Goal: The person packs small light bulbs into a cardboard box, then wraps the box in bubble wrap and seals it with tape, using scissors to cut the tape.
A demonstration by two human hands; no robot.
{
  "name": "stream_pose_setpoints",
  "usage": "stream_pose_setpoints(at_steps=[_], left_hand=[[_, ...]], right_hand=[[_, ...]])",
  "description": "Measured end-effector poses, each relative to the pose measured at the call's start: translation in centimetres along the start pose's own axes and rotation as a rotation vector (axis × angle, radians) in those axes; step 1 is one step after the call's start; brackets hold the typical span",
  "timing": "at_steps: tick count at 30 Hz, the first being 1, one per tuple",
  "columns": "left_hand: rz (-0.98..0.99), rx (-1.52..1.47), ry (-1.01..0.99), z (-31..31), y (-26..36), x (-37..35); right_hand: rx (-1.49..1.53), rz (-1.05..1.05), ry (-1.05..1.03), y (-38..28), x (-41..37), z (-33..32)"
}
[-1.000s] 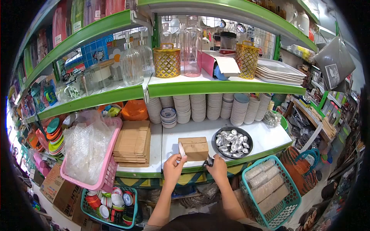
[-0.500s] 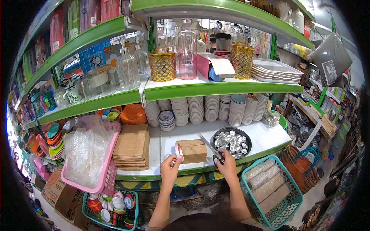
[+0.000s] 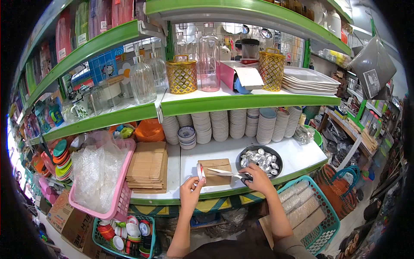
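My left hand (image 3: 192, 191) is closed on a narrow roll of tape (image 3: 200, 172), held upright between thumb and fingers at the left end of a small brown cardboard box (image 3: 215, 178). Black-handled scissors (image 3: 224, 172) are in my right hand (image 3: 258, 178), its fingers at the handles. Their blades point left across the box, and the tips are close to the tape roll. Just behind my right hand stands a round black bowl (image 3: 281, 160) of silver foil-wrapped pieces (image 3: 261, 158).
Flat cardboard (image 3: 147, 166) is stacked at left beside a pink basket (image 3: 123, 203) of bubble wrap. Stacked small bowls (image 3: 237, 124) line the back under a green-edged shelf (image 3: 250, 101). Below the counter are teal baskets, one (image 3: 330, 216) with wrapped packs at right.
My right hand has turned the scissors from pointing up and left to pointing left, bringing the tips beside the tape. My left hand has stayed nearly in place, still holding the roll.
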State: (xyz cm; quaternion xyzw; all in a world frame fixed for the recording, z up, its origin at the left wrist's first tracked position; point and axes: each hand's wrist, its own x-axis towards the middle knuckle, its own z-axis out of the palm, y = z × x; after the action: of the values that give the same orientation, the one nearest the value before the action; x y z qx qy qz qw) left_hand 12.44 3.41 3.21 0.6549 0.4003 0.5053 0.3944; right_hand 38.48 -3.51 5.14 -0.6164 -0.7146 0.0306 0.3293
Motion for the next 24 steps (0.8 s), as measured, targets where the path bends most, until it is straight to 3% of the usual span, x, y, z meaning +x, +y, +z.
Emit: stream_pose_setpoints(at_steps=[24], left_hand=[[0.062,0.019,-0.032,-0.2,-0.1,0.0]], right_hand=[[0.023,-0.083,-0.131,0.1,3.7,1.5]])
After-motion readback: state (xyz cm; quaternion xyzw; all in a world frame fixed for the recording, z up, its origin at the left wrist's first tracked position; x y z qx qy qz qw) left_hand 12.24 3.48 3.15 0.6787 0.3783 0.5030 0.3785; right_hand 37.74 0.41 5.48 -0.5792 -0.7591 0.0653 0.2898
